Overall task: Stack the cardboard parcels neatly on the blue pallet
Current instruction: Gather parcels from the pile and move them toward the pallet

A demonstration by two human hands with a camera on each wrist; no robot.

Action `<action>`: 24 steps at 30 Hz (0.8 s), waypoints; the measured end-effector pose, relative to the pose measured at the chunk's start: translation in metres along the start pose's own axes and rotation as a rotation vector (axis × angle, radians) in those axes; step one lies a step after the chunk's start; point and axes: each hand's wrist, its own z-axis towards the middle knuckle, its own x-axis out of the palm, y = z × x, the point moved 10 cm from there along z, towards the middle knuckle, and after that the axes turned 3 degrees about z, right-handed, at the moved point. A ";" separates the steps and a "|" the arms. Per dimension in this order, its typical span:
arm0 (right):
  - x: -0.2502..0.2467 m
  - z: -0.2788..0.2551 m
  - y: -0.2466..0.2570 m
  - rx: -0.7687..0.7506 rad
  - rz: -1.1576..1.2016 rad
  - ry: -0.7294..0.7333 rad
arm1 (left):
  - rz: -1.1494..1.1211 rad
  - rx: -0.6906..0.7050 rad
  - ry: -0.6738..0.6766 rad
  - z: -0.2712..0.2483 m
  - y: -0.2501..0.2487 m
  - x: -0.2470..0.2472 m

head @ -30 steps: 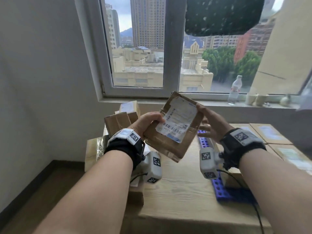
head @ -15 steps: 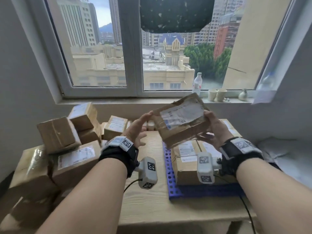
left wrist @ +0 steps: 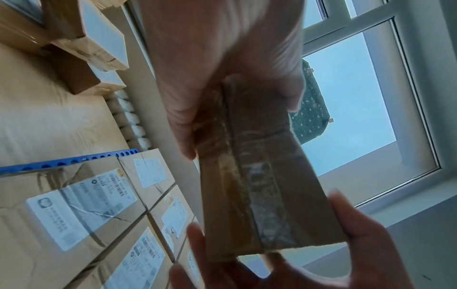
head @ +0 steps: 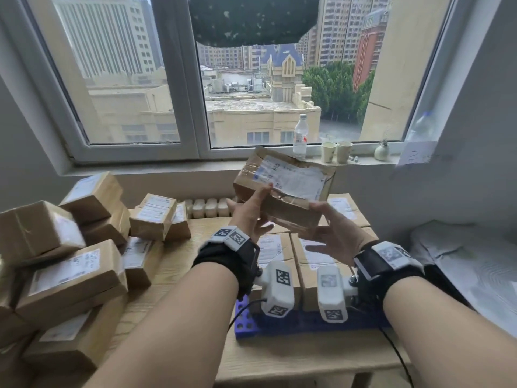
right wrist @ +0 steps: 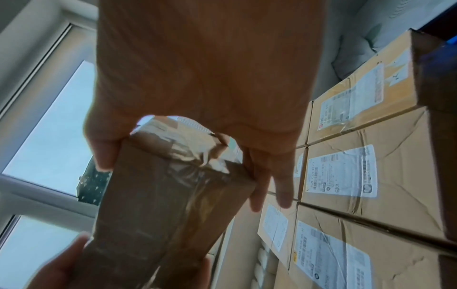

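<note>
While the loose parcels (head: 70, 264) sit heaped on the left of the wooden worktop (head: 293, 357), the blue pallet (head: 279, 329) lies right of centre under a window (head: 179, 79), already carrying a flat layer of boxes (head: 313, 256). Both hands are up over it: left hand (head: 249, 214) has thumb and fingers clamped on one end of a taped parcel (head: 285, 189), right hand (head: 335, 233) grips the other end. Wrist views show the parcel's taped underside (left wrist: 259, 185), which the head view doesn't.

Brown parcel (head: 284, 191) with white label (head: 291, 177); blue pallet (head: 279, 327); black-and-white checkered wrist markers (head: 230, 236).
</note>
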 end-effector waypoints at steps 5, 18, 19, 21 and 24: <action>-0.013 0.027 0.010 -0.047 -0.015 -0.059 | 0.016 0.023 -0.110 0.039 -0.011 -0.011; -0.024 0.170 0.028 0.146 -0.105 -0.165 | 0.299 -0.093 0.074 0.198 -0.030 -0.013; -0.023 0.184 0.025 0.162 -0.129 -0.164 | 0.311 -0.134 0.083 0.208 -0.022 -0.012; -0.021 0.208 0.014 0.203 -0.189 -0.162 | 0.336 -0.196 0.092 0.225 -0.005 -0.012; -0.017 0.238 -0.003 0.259 -0.232 -0.162 | 0.381 -0.236 0.111 0.247 0.016 -0.009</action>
